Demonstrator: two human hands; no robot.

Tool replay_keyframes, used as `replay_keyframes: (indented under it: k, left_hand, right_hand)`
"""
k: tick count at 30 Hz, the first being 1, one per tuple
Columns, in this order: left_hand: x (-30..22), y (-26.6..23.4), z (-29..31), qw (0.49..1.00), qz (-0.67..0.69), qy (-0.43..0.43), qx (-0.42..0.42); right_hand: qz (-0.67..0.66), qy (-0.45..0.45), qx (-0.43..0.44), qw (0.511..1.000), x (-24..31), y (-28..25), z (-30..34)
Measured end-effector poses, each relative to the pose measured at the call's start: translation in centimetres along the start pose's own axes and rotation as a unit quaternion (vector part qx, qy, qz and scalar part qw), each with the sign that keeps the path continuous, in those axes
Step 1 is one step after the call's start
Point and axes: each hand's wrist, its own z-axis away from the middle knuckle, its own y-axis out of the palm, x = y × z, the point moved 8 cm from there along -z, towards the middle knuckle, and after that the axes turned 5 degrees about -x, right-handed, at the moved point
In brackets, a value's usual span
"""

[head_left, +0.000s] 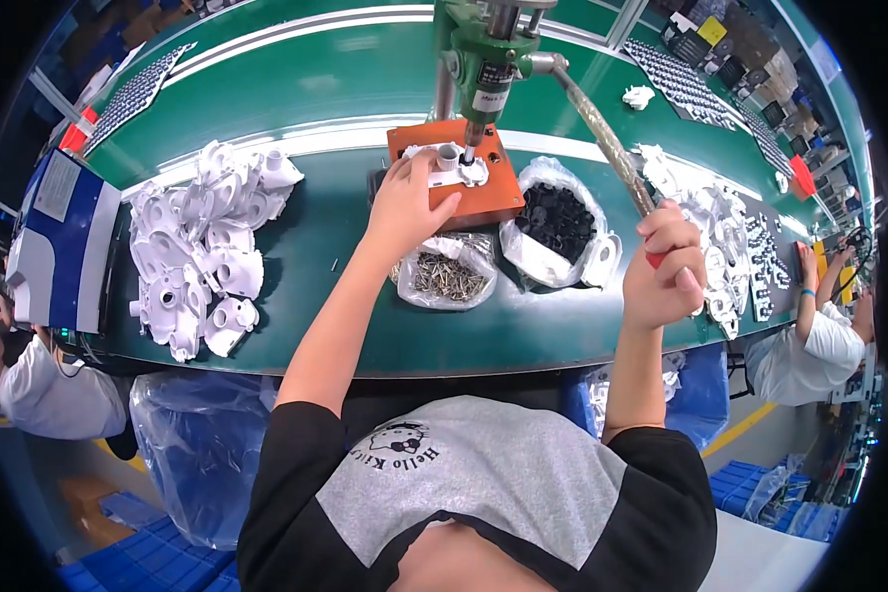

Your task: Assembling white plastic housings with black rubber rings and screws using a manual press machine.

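A green hand press [488, 64] stands at the far middle of the bench, its ram lowered onto a white plastic part [474, 173]. That part lies on an orange fixture block [498, 197] under the ram. My left hand [409, 202] steadies the part's left side, fingers over it and thumb toward the near edge; the fingertips are partly hidden. Closed around the red-ended grip of the long press lever [607, 138] is my right hand [669, 266], with the lever slanting down toward me.
In front of the fixture sit a bag of small metal pins [449, 276] and a bag of black parts [560, 222]. White plastic parts pile up at left [202, 247] and right [715, 237]. A blue-and-white machine [64, 242] flanks the left pile. Co-workers sit at both sides.
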Motion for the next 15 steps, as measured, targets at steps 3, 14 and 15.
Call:
replay_keyframes:
  k: [3, 14, 15]
  left_hand:
    - [0.9, 0.0, -0.9, 0.999, -0.012, -0.030, 0.032]
    - [0.8, 0.7, -6.0, 0.979, -0.164, 0.053, 0.109]
    - [0.6, 0.2, -6.1, 0.972, -0.202, 0.013, 0.121]
  right_hand:
    - [-0.008, 0.027, 0.009, 1.000, 0.2, 0.4, -1.2]
    - [-0.067, 0.187, -0.050, 0.979, -7.7, 11.9, -18.3]
    - [0.030, 0.268, 0.007, 0.963, -9.7, 12.8, -18.6]
